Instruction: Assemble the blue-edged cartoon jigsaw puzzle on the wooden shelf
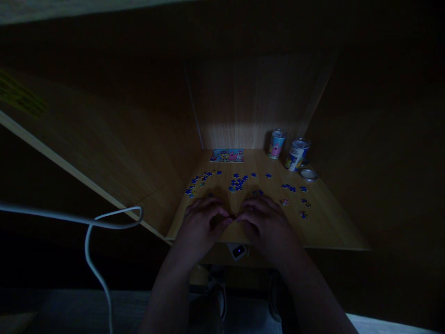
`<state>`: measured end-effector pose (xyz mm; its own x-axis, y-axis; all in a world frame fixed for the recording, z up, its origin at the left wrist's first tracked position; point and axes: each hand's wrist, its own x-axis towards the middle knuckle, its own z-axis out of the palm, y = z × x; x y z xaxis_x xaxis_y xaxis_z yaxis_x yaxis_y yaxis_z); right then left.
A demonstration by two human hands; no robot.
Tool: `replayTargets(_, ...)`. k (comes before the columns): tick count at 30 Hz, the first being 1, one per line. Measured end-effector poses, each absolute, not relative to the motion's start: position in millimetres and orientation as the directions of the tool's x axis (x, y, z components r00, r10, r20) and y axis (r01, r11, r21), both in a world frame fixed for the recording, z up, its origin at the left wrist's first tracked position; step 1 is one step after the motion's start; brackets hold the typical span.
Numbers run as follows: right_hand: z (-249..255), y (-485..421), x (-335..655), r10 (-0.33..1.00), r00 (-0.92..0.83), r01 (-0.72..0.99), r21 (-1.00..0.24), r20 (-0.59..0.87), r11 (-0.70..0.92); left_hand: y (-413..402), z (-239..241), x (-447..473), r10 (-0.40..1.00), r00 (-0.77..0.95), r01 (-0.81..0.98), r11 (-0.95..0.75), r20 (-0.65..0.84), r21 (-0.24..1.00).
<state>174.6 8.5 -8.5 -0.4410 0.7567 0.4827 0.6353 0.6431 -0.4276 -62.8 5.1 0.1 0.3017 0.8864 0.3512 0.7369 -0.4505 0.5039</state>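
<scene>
Close to the front edge of the wooden shelf, my left hand (204, 221) and my right hand (263, 222) meet fingertip to fingertip. Both pinch a small dark jigsaw puzzle piece (234, 217); its picture is too dim to read. Beyond my hands lie loose puzzle pieces (238, 183), mostly blue side up, in a cluster. More pieces (200, 178) are spread on the left, and several others (289, 187) on the right. One pinkish piece (284, 202) rests near my right hand. A colourful cartoon picture card (226, 156) lies at the back.
Two cartoon-printed cans, one pink and blue (276, 144) and one blue and white (297, 154), stand at the back right, with a round metal lid (308, 174) nearby. A white cable (91, 250) loops at the left. Below the shelf edge is a small device (238, 251) with a lit screen.
</scene>
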Motion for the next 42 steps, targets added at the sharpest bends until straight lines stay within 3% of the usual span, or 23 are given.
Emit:
replayTargets(19,-8.1,7.7,171.5,0.788,-0.385,0.677,-0.433,0.481,0.595,2.3,1.8,-61.1,0.881,0.307,0.776,-0.45,0.36,0.441)
replayTargets(33,-9.8,8.9,172.3,0.79,-0.393,0.674,-0.437,0.471,0.596,2.7,4.6,-60.9,0.88,0.314,0.756,-0.459,0.356,0.467)
replayTargets(42,-7.3,8.5,170.2,0.801,-0.369,0.68,-0.45,0.471,0.578,6.3,0.2,-56.7,0.889,0.248,0.801,-0.411,0.385,0.435)
